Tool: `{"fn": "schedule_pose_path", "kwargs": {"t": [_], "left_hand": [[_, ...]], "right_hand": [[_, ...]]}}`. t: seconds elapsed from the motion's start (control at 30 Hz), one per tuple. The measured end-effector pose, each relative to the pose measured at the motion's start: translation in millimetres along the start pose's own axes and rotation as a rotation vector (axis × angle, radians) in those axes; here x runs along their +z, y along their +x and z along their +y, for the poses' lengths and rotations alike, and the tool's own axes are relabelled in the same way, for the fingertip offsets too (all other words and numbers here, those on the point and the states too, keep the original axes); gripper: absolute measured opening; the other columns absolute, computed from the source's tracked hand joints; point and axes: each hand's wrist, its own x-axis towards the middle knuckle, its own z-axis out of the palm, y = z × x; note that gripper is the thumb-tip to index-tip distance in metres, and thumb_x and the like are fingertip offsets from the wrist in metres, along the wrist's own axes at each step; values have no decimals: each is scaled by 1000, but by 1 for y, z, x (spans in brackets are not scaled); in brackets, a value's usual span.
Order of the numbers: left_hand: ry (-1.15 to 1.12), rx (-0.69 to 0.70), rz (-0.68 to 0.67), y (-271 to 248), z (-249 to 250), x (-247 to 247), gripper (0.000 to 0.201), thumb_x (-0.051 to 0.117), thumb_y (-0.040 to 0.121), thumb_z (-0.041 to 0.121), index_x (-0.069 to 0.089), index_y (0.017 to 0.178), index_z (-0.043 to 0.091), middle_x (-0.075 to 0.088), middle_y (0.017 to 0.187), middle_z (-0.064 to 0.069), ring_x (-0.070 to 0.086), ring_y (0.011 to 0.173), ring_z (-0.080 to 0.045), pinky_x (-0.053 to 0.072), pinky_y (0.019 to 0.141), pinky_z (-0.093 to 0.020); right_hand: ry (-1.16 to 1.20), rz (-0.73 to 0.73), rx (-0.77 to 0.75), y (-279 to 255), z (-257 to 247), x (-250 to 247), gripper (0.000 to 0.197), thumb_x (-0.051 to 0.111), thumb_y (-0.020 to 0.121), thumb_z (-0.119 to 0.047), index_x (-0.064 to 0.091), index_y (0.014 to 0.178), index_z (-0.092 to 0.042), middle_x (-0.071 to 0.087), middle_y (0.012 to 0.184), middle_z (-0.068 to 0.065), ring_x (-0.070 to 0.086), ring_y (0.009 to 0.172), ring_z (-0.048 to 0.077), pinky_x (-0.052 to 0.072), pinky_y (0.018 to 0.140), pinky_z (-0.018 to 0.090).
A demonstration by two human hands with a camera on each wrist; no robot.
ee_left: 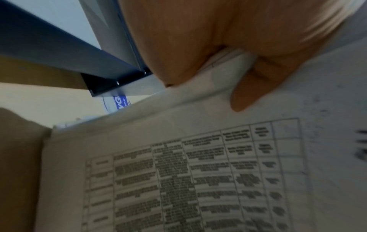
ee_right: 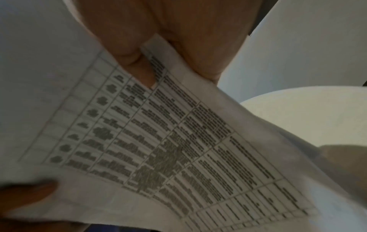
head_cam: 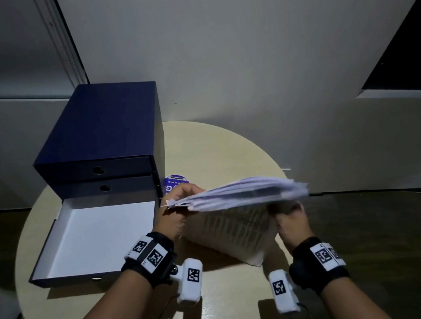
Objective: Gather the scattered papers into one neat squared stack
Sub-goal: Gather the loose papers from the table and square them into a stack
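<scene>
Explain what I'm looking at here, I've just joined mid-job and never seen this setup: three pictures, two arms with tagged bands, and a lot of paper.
There is no machine: a person works bare-handed, with a camera on the head and one strapped on each wrist. The head view looks down on a round table. The left hand and right hand each have a grip on one end of a stack of papers, held up off the table. The wrist views look along each hand at the stack's printed underside. Left of the papers stands a dark blue drawer box with its bottom drawer pulled open. A small blue card lies behind the hands.
</scene>
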Motion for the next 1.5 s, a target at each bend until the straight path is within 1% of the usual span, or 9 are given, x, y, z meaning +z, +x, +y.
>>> {"fn": "schedule_pose_path", "kwargs": {"t": [0.13,0.23,0.37,0.5,0.63,0.77,0.97,1.13,1.5], "left_hand": [[-20,63,-2,1,22,9,19,74,75,18,63,88,26,65,86,13,60,86,-9,51,78,-29],[-18,116,84,-3,31,12,27,72,84,9,58,99,27,64,99,10,63,94,-5,56,83,-32],[-62,133,158,-5,24,9,46,72,77,-10,55,104,24,66,108,6,64,101,-6,54,87,-29],[-56,109,157,0,21,2,46,73,74,-13,57,106,17,68,105,1,65,94,-9,51,84,-28],[-48,135,135,4,24,3,37,75,74,-11,60,104,7,65,97,1,63,89,-9,52,81,-25],[-60,150,120,6,23,4,34,76,75,-7,61,103,5,66,95,5,64,87,-6,52,78,-20],[-50,139,116,7,21,-3,41,78,74,-6,60,108,8,67,105,-3,66,94,-11,54,80,-25],[-85,128,79,6,19,-3,57,74,68,-17,52,118,2,63,100,3,63,90,-2,54,79,-22],[-84,125,9,7,20,-3,63,70,64,-5,46,119,15,67,119,-7,60,113,-15,53,89,-25]], "right_hand": [[53,73,-60,-1,-15,3,20,62,89,-11,56,87,8,67,86,31,69,81,45,57,73,60],[95,62,-123,-3,-25,3,10,64,91,-8,61,96,0,72,91,19,71,89,34,59,84,53],[101,23,-114,-13,-21,3,49,74,78,-15,55,122,-27,63,119,5,61,115,25,52,98,50],[131,14,-254,-16,-33,2,60,80,66,-28,56,119,-46,57,130,-1,57,120,26,54,94,55],[199,63,-366,-15,-57,7,47,84,69,-42,65,112,-41,64,119,-13,60,118,27,54,93,56],[205,150,-446,-7,-67,13,23,73,85,-17,72,86,-40,71,109,-5,67,108,21,58,88,44],[372,202,-481,0,-68,12,17,50,95,0,45,90,-15,71,77,-15,65,73,-2,50,64,15],[221,244,-472,-1,-67,17,21,65,78,-49,55,90,-34,63,87,-9,64,82,13,55,68,36],[293,268,-480,7,-61,16,19,47,81,-10,58,93,-21,65,90,8,62,84,18,48,77,38]]}}
